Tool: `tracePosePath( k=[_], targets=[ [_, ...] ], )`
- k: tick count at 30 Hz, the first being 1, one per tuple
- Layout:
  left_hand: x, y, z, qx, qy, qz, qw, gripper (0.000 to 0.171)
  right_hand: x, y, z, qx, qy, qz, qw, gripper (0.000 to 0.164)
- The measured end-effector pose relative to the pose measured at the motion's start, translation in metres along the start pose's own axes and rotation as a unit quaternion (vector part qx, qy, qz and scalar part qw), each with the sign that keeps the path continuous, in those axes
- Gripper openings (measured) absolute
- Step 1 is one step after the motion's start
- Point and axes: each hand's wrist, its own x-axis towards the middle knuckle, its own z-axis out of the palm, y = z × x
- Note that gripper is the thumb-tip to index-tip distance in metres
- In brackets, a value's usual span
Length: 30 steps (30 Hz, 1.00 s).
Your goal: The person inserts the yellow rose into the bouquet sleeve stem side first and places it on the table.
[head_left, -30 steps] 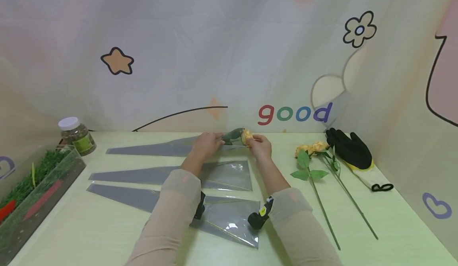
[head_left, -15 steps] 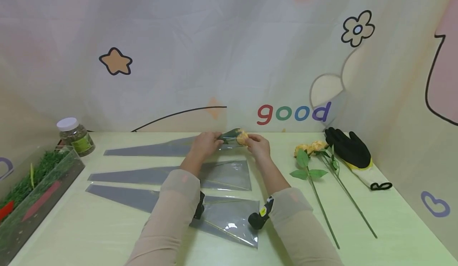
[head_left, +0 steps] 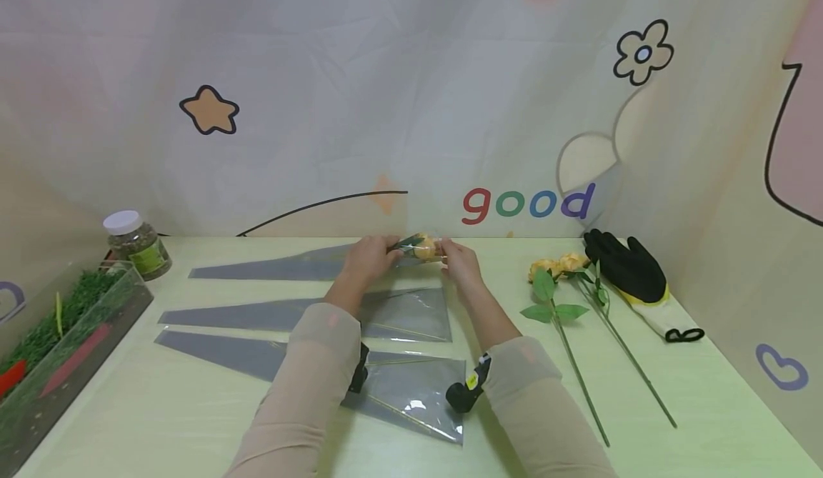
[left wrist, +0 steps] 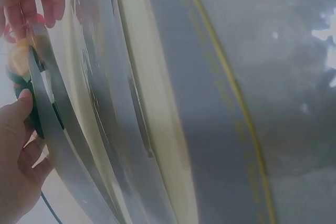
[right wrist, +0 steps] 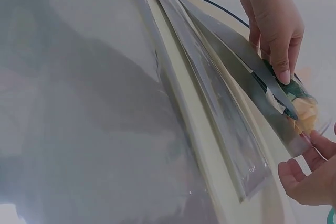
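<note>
In the head view, a yellow artificial rose (head_left: pixel 424 247) with green leaves lies along the wide end of the farthest clear-and-grey flower sleeve (head_left: pixel 276 269). The bloom appears to be inside the clear film. My left hand (head_left: pixel 368 258) pinches the rose just below its leaves; whether film lies between the fingers and stem I cannot tell. My right hand (head_left: pixel 461 262) pinches the edge of the sleeve's mouth, right beside the bloom. The right wrist view shows both the left hand (right wrist: pixel 275 30) and the right hand (right wrist: pixel 312 177) at the sleeve. The stem is largely hidden.
Two more flower sleeves, a middle one (head_left: pixel 405 314) and a near one (head_left: pixel 418 392), lie flat under the forearms. To the right are two yellow roses (head_left: pixel 558 266) and a black work glove (head_left: pixel 630 271). A lidded jar (head_left: pixel 138 249) and a grass-filled box (head_left: pixel 83 349) stand left.
The rose's bloom has moved left into the sleeve's mouth. My right hand has let go of the bloom, shifted slightly left and now pinches the film edge. The left hand stays nearly still.
</note>
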Motion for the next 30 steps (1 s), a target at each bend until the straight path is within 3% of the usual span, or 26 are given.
tracePosePath(
  k=[6,12,23,30],
  targets=[
    [-0.0008,0.0034,-0.0009,-0.005,-0.005,-0.001,1.0000,0.022,-0.0036,0.0016,0.0015,-0.017,-0.047,-0.017,0.999,0.052],
    [0.0003,0.0063,-0.0013,-0.002,-0.013,-0.003,0.9999,0.037,-0.0053,0.0040,0.0040,-0.014,-0.066,-0.016,0.998,0.055],
    [0.0042,0.0061,-0.0005,-0.012,-0.007,-0.001,0.9999,0.040,-0.0074,-0.0008,0.0020,-0.015,-0.082,-0.027,0.996,0.024],
    [0.0061,0.0066,-0.0034,-0.001,-0.008,-0.002,1.0000,0.041,-0.0010,0.0021,0.0039,-0.025,-0.088,-0.036,0.995,0.019]
  ],
)
